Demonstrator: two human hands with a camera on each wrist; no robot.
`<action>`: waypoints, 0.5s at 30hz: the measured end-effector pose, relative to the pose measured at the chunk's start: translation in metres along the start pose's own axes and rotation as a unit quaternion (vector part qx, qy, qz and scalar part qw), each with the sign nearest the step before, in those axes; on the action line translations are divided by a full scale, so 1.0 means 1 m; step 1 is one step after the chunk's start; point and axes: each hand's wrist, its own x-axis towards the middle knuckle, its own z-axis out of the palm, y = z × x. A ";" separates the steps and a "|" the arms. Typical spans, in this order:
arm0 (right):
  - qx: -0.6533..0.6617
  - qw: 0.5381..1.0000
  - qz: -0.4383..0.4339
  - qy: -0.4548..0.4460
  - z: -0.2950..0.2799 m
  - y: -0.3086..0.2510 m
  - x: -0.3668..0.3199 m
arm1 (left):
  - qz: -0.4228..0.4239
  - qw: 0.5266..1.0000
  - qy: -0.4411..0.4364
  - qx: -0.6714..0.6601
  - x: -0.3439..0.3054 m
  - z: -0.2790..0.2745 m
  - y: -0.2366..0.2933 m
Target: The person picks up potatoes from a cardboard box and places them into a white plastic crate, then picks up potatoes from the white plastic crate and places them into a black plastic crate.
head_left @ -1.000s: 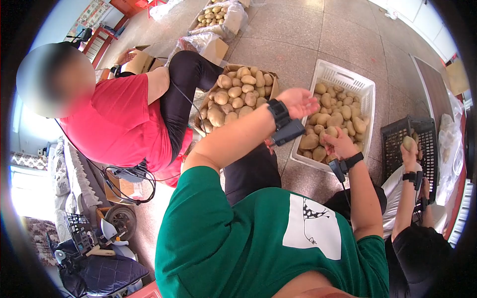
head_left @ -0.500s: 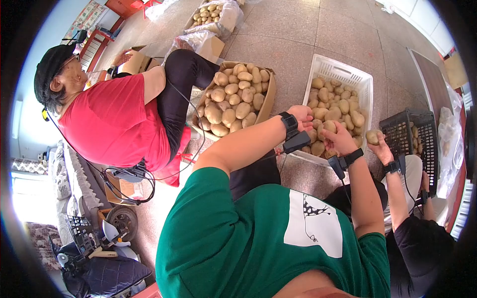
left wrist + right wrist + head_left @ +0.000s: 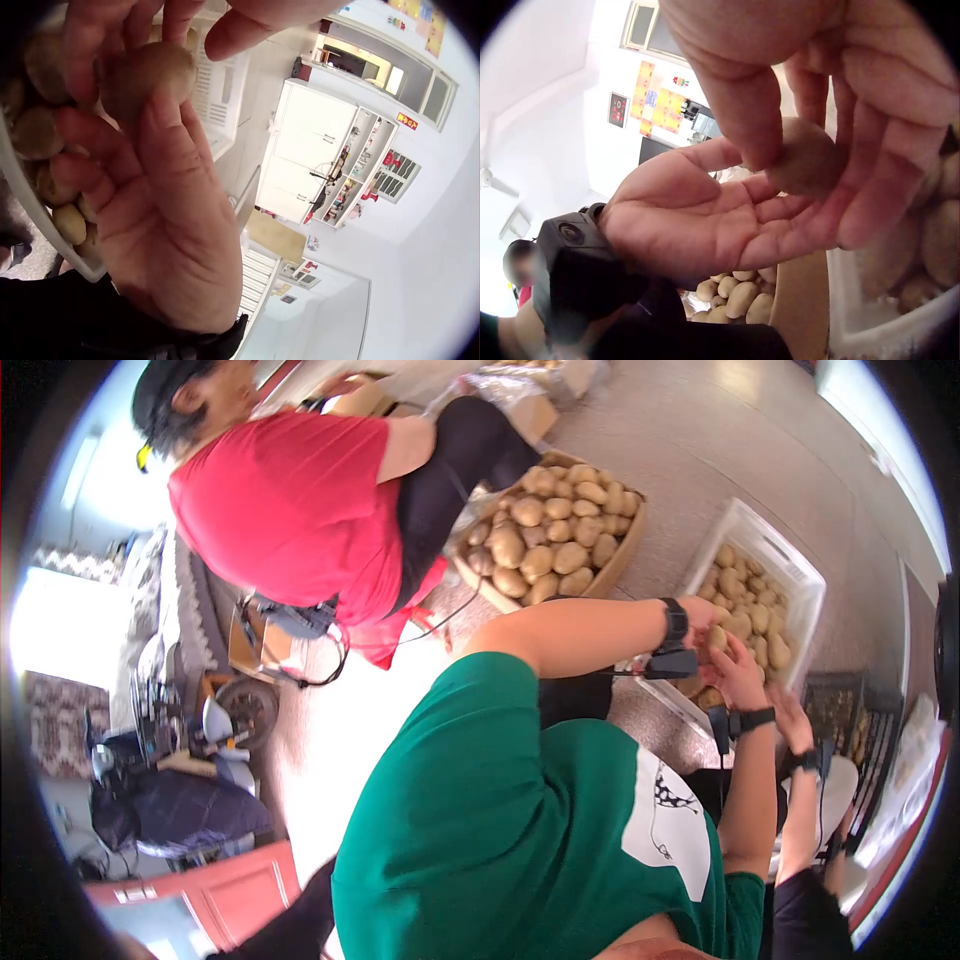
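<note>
In the head view a potato (image 3: 718, 637) is between the left hand (image 3: 699, 618) and the right hand (image 3: 738, 676), over the white crate (image 3: 808, 592) of potatoes. Thumb and fingers of the right hand (image 3: 180, 217) pinch that potato (image 3: 176, 69) in the left wrist view. Seen from the right wrist, the left hand (image 3: 697, 217) has its palm turned up and its fingers extended beneath and against the potato (image 3: 806, 157). The right hand (image 3: 739, 49) reaches in from above there.
A cardboard box (image 3: 628, 553) of potatoes stands left of the crate, beside a seated person in red (image 3: 290, 510). Another person's hand (image 3: 792, 718) is close to the right wrist, near a black crate (image 3: 880, 745). A dark cable hangs by the red-clad person.
The head view has swung, shifting the scene. The left hand has come up to the potato in the right hand. The neighbour's hand, which held a potato, is now beside the right wrist.
</note>
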 end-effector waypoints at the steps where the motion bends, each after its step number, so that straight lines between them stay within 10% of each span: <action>1: 0.002 1.000 0.006 0.010 0.003 -0.001 0.000 | -0.017 0.999 0.044 -0.012 0.019 -0.005 -0.004; 4: 0.013 1.000 0.013 0.020 0.006 0.000 0.001 | 0.089 0.942 0.068 0.318 0.011 -0.005 0.004; 10: 0.009 1.000 0.006 0.024 0.014 -0.004 -0.002 | 0.088 0.966 0.027 0.243 0.052 -0.022 0.000; 15: -0.010 0.999 0.012 0.028 0.013 -0.006 -0.003 | 0.154 0.826 -0.010 0.542 0.040 -0.021 0.004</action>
